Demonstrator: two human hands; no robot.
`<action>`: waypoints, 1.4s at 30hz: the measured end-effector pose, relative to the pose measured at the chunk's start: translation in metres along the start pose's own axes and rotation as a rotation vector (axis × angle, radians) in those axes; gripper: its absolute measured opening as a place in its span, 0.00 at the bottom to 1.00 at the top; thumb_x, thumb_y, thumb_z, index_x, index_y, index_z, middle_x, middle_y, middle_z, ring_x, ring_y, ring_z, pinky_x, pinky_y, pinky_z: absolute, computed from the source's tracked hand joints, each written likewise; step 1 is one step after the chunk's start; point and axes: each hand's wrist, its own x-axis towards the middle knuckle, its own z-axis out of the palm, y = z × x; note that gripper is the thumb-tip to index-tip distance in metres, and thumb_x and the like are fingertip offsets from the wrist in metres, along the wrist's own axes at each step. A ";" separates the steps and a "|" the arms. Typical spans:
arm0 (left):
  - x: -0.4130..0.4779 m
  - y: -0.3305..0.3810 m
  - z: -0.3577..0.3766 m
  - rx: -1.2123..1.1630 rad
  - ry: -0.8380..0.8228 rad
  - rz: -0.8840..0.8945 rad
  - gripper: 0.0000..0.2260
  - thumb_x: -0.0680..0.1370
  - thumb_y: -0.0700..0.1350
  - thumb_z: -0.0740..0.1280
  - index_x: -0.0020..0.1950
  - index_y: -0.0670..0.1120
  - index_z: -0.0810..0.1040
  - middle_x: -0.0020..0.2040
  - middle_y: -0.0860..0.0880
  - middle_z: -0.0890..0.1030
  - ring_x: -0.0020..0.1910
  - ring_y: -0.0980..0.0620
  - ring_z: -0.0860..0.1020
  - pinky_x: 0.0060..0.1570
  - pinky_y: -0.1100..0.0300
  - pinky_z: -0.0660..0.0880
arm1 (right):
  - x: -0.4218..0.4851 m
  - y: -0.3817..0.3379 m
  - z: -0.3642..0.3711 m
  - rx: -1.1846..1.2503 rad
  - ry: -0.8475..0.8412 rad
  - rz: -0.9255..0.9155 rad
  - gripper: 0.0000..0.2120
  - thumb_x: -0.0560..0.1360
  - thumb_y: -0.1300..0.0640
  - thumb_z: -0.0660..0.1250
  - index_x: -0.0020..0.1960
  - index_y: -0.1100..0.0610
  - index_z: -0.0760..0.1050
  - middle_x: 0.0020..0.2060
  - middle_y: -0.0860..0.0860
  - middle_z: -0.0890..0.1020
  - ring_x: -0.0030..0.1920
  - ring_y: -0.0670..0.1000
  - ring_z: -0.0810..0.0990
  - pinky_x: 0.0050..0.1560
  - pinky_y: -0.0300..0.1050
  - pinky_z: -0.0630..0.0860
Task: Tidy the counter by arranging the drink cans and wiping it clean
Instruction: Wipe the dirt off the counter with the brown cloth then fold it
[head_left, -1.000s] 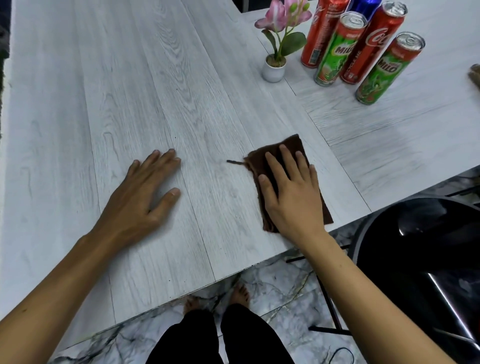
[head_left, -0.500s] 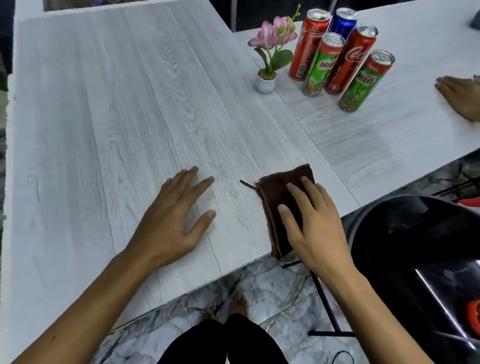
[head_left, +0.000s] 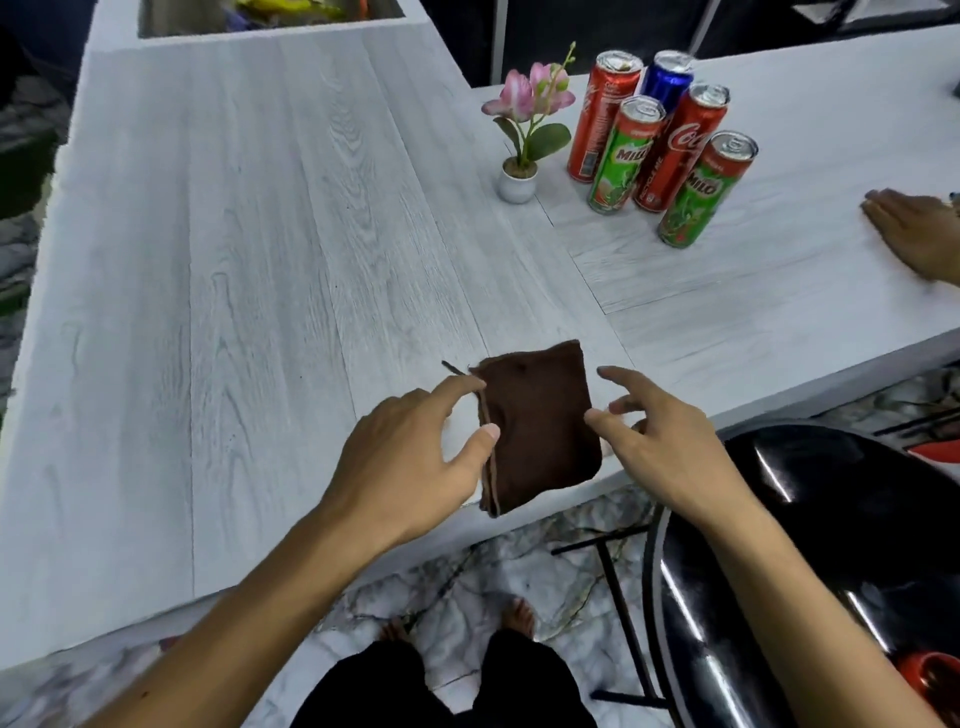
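Cloth (head_left: 540, 421), brown and folded, sits at the counter's (head_left: 260, 260) near edge. Your left hand (head_left: 415, 457) and right hand (head_left: 660, 447) flank it, fingers spread loose, gripping nothing. Beyond the cloth, rightward: two green Milo cans (head_left: 696, 197), a red Coca-Cola can (head_left: 675, 150), a second red can (head_left: 597, 119) and a blue can (head_left: 667, 83).

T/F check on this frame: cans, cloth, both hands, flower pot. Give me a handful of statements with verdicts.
1. Five cans stand upright in one group. True.
2. The brown cloth touches the cans. False: it lies apart from them, at the near edge of the counter.
3. The right hand presses flat on the cloth. False: it is at the cloth's right edge, fingers spread.
4. The left hand is at the cloth's left edge. True.
5. The flower pot stands beside the cans. True.
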 end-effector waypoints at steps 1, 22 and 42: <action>0.001 0.006 0.004 -0.003 -0.013 -0.032 0.22 0.80 0.64 0.61 0.73 0.64 0.67 0.61 0.54 0.80 0.61 0.52 0.77 0.57 0.55 0.73 | 0.002 0.002 -0.001 0.005 -0.018 -0.013 0.24 0.78 0.43 0.66 0.73 0.39 0.69 0.59 0.48 0.80 0.55 0.51 0.81 0.61 0.50 0.76; 0.027 0.045 0.039 -0.103 -0.024 -0.354 0.16 0.75 0.48 0.76 0.61 0.57 0.82 0.50 0.55 0.83 0.50 0.54 0.81 0.53 0.60 0.76 | 0.032 0.013 0.010 0.134 -0.096 -0.019 0.24 0.69 0.64 0.75 0.62 0.48 0.81 0.44 0.46 0.81 0.45 0.45 0.79 0.37 0.29 0.70; 0.014 0.036 0.052 -0.465 0.168 -0.413 0.09 0.71 0.45 0.80 0.49 0.51 0.86 0.44 0.54 0.85 0.42 0.58 0.84 0.42 0.74 0.75 | 0.021 0.006 0.018 0.132 0.026 -0.105 0.05 0.78 0.56 0.67 0.46 0.49 0.81 0.33 0.50 0.82 0.38 0.48 0.80 0.41 0.43 0.76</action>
